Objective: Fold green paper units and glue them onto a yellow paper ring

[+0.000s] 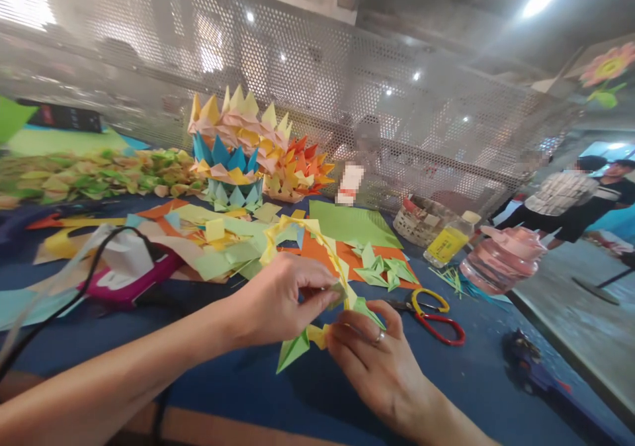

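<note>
Above the blue table [466, 386], I have the left hand [278, 300] pinching the paper chain [322, 237] at its end, right hand [380, 363] clamped just beneath; chain partly linked, loose green units [384, 270] lie unjoined beyond.

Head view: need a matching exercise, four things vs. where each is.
Things:
1 scissors
2 bottle
3 toy car
4 paper chain

Places:
a pinched in the left hand and right hand
b between the basket and the pink jar
c by the right edge of the table
d flat on the table, just beyond the right hand

Pairs: 1-d, 2-b, 3-c, 4-a
</note>
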`<state>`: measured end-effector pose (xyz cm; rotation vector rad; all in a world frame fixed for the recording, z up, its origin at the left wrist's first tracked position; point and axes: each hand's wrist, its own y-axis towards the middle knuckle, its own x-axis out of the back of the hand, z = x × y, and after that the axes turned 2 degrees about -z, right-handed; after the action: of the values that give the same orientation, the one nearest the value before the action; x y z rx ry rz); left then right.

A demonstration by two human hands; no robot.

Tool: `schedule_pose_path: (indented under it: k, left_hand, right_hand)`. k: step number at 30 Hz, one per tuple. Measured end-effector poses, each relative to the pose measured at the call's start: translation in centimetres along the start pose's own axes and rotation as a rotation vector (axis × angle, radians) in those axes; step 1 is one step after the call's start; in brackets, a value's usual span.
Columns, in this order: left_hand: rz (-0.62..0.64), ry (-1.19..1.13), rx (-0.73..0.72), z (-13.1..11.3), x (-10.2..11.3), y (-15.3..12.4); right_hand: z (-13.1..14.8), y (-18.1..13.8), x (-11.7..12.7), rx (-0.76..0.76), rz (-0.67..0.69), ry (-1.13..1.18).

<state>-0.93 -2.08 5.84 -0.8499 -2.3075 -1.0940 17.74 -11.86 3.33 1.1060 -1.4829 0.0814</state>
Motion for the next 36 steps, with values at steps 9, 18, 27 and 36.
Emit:
schedule_pose_path:
  k: [9, 18, 27, 36]
  left_hand:
    - [0.034, 0.037, 0.050, 1.5, -2.0, -0.4]
    - [0.092, 0.030, 0.117, 1.4, -2.7, -0.9]
    - [0.098, 0.013, 0.140, 1.2, -2.9, -0.9]
    - [0.025, 0.053, 0.186, 1.2, -3.0, -1.1]
  right_hand:
    - [0.1, -1.4, -1.0, -0.037, -0.042, 0.077]
    - [-0.2, -1.4, -1.2, -0.035, -0.022, 0.099]
    - [-0.2, -1.6, -1.3, -0.072, -0.012, 0.122]
    - [0.1, -1.5, -2.0, -0.203, -0.068, 0.197]
